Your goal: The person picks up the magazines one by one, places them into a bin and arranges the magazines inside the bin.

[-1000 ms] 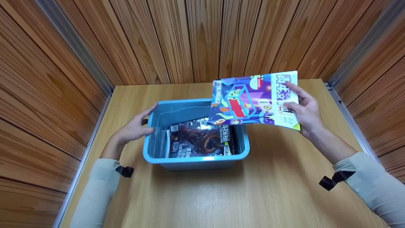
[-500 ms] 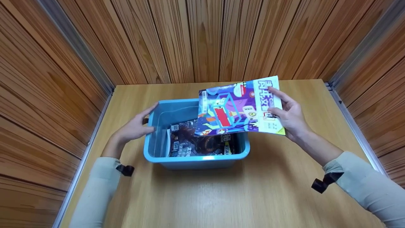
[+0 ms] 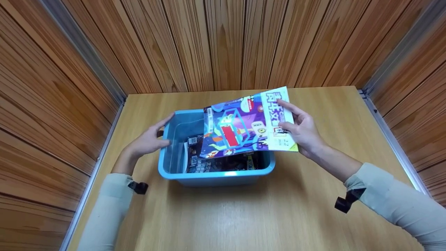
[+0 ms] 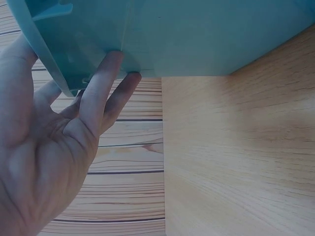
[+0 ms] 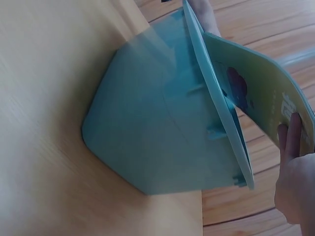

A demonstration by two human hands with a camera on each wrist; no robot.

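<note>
Left hand (image 3: 148, 141) rested with straight, spread fingers against the blue bin (image 3: 216, 176) wall at 9 o'clock, while right hand (image 3: 303, 130) pinched the purple magazine (image 3: 244, 125) by its 3 o'clock edge. Purple magazine sat tilted over the bin's 1 o'clock rim, above a dark magazine (image 3: 223, 162) lying inside, on the wooden table (image 3: 244, 216).
</note>
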